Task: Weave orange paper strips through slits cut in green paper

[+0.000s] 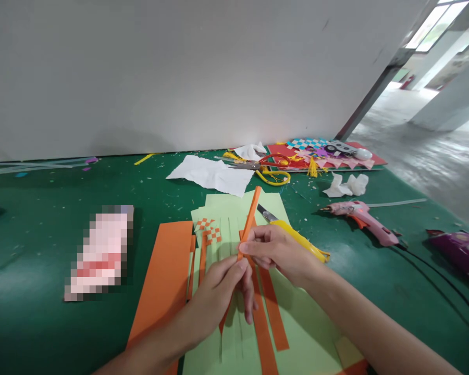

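Note:
My left hand (219,294) and my right hand (277,252) both pinch one narrow orange paper strip (251,213), which rises tilted above a light green slit sheet (238,229). The right fingers grip the strip higher up, the left fingers just below them. A small orange-and-green woven patch (209,229) shows at the sheet's upper left. More loose orange strips (271,312) lie on the green sheet under my hands. A wide orange sheet (168,271) lies to the left. A yellow utility knife (297,237) rests behind my right hand.
On the green table (42,250) lie a pink glue gun (365,219), scissors with red and yellow handles (269,166), white paper (213,174), crumpled tissue (346,185), a finished woven piece on red card (320,151) and a purple packet (459,250). A white wall stands behind.

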### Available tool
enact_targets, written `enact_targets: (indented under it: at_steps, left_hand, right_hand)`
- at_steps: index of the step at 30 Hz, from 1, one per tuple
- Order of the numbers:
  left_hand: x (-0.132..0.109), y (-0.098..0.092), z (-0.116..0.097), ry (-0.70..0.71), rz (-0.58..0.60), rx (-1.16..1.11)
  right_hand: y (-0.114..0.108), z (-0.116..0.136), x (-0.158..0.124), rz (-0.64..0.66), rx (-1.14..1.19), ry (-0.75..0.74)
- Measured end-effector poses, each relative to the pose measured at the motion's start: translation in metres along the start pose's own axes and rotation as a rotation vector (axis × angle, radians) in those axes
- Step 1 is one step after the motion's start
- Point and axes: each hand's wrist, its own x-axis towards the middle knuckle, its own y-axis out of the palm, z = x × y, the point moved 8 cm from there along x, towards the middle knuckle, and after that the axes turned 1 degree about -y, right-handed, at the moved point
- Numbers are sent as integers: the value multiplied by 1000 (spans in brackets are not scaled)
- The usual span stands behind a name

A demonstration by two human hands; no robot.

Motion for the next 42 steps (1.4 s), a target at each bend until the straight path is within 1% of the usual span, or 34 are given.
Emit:
enact_targets:
  at_steps: [7, 12, 14, 23, 27, 29, 33, 35, 39, 42]
  left_hand:
    - [0, 1, -1, 7, 9, 24]
    - [0, 1, -2, 29, 10, 10]
    - [0, 0, -2, 32, 7, 6]
    - [1, 1, 0, -6, 17, 27]
    - [0, 0, 1, 3, 13, 23]
    - [-1, 0, 0, 8, 15, 17]
    - [0, 0, -1, 23, 12, 4]
    - [0, 0, -1, 30, 12, 3]
    - [1, 0, 0, 28, 17, 4]
    - [0, 0, 1, 15, 20, 11]
  right_hand:
    - [-1, 2, 0, 8, 5, -17]
    - [0, 2, 0, 26, -106, 52]
    - [0, 2, 0, 36, -129, 54]
    - [-8, 6, 0, -52, -89, 0]
    - [-11, 11, 0, -86, -92, -23]
    - [-11, 11, 0, -74, -101, -17]
    - [-5, 6, 0, 39, -186, 25]
    - [-2, 5, 0, 71, -193, 25]
    - [-4, 4, 0, 29, -137, 21]
    - [-4, 4, 0, 22, -95, 22]
